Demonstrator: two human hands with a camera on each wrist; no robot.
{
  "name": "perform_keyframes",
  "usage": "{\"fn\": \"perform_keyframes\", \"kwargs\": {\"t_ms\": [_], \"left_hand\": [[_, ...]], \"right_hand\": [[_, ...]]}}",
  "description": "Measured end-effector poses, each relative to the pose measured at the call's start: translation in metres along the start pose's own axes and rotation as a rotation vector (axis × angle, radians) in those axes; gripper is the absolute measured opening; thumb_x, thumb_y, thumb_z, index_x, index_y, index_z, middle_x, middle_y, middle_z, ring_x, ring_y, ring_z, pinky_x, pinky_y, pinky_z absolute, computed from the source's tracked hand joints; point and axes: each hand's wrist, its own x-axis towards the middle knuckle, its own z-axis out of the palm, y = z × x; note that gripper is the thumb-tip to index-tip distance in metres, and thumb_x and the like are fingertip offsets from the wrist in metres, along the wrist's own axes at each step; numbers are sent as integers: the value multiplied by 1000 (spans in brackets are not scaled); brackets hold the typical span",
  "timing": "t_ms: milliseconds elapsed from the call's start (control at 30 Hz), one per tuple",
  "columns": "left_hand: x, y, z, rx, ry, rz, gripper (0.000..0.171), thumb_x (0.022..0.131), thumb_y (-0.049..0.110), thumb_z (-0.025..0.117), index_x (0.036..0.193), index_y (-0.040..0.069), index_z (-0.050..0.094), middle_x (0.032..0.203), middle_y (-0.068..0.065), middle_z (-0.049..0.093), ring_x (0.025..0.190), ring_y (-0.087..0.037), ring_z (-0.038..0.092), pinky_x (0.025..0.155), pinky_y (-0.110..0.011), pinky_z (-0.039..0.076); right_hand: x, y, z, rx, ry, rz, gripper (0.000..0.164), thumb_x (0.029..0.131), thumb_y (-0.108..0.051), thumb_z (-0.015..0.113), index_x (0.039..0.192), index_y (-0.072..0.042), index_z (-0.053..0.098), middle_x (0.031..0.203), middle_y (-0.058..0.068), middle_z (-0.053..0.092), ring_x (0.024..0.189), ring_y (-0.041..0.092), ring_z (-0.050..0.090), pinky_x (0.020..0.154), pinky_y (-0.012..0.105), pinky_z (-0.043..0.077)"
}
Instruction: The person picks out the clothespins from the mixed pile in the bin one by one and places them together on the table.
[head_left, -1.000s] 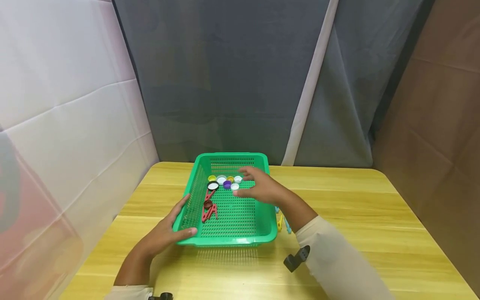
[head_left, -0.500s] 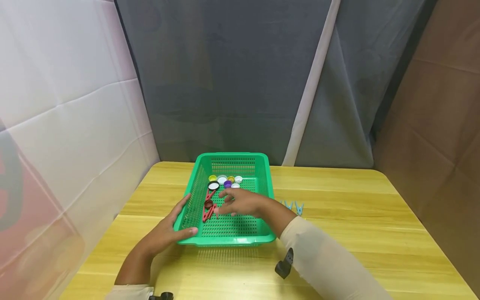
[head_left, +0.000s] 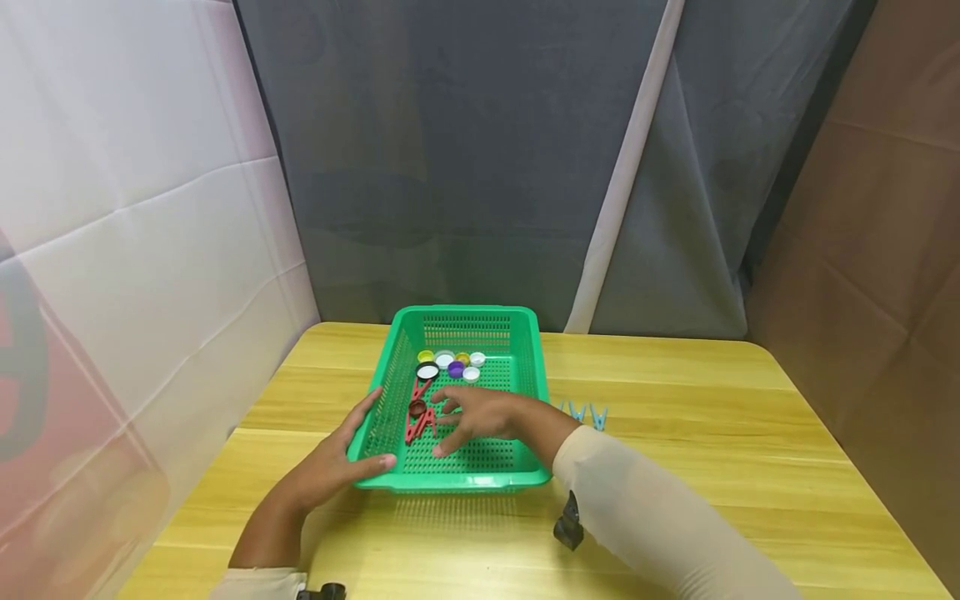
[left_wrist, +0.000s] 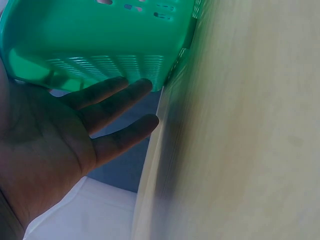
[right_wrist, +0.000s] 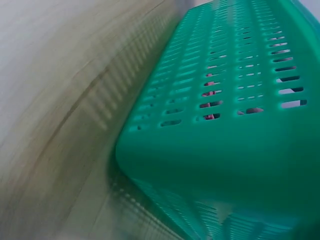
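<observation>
**Right hand (head_left: 483, 414) spreads beside the red clothespins (head_left: 410, 433)**

Over the last second the right hand has crossed from the bottle caps (head_left: 456, 369) to the left part of the green basket (head_left: 465, 482). Half a second ago its thumb was near the clothespins; now the thumb points toward the near rim, well apart from the other fingers. No object shows between them, so I judge the hand holds nothing. Whether a fingertip touches a clothespin I cannot tell; the basket wall fills the right wrist view.

The red clothespins lie on the basket floor around a brown cap (head_left: 417, 408), apparently unmoved. The left hand (head_left: 328, 467) stays at the near left corner, thumb over the rim, other fingers straight and apart outside. Blue clothespins (head_left: 598, 417) lie on the table (head_left: 712, 458), right of the basket.
</observation>
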Motion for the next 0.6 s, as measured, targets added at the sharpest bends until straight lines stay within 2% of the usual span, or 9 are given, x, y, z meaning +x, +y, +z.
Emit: {"fn": "perform_keyframes", "kwargs": {"t_ms": [133,433,600], "left_hand": [[0,0,0,2,0,-3,109,98,37,77,177,32,2,177,-32,23,154,-57,41,116,-80,38],[0,-1,1,-3,-4,15,109,99,36,77,177,32,2,177,-32,24,154,-58,40,116,-81,37],[0,1,0,1,0,6,109,99,36,77,177,32,3,175,-33,28,149,-53,48,115,-78,41]], "right_hand": [[0,-2,3,-8,-24,13,105,87,-1,90,172,-8,28,178,27,24,161,39,42,123,54,47],[2,-5,7,-50,-71,47,108,86,-2,92,173,-12,28,181,25,19,161,37,44,123,54,48],[4,-3,9,-55,-97,45,109,88,-3,90,174,-13,24,182,24,15,162,35,42,125,53,45]]}}
